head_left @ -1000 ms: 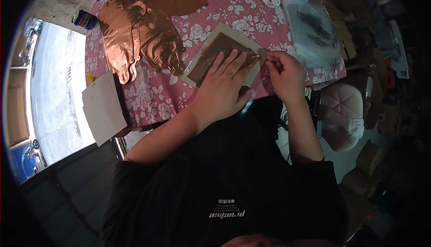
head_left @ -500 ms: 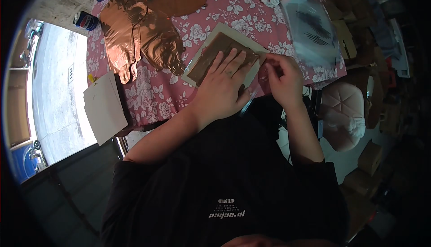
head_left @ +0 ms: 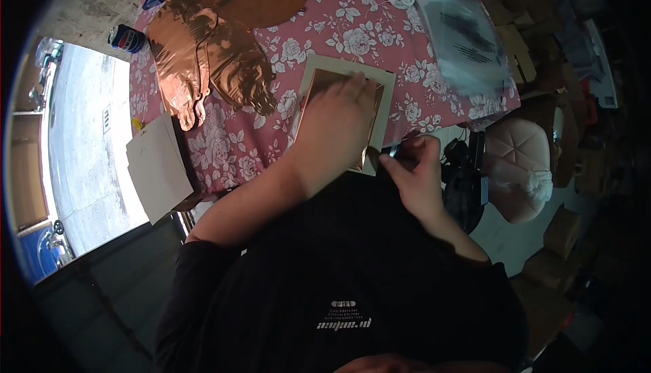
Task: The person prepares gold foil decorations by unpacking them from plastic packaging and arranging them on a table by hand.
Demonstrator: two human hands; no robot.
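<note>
A pale card (head_left: 384, 112) lies at the table's near edge with a folded copper-coloured foil piece (head_left: 371, 119) on top of it. My left hand (head_left: 337, 119) rests flat over the foil, its fingers reaching toward the far edge and slightly blurred. It covers most of the foil. Just off the card's lower right corner, my right hand (head_left: 417, 166) has thumb and fingers drawn together around a thin, shiny strip of clear plastic (head_left: 393, 150). Most of that plastic is hidden.
Large copper foil balloons (head_left: 210, 54) spread over the floral tablecloth (head_left: 356, 41) at the far left. A clear plastic bag stack (head_left: 468, 51) lies at the right. White cards (head_left: 157, 169) sit at the left edge, near a drink can (head_left: 127, 38). A pink stool (head_left: 519, 169) stands right.
The card with the foil has turned and shifted nearer to me, its lower edge now at the table's edge. My right hand has moved down toward my body. My left hand has stayed on the foil.
</note>
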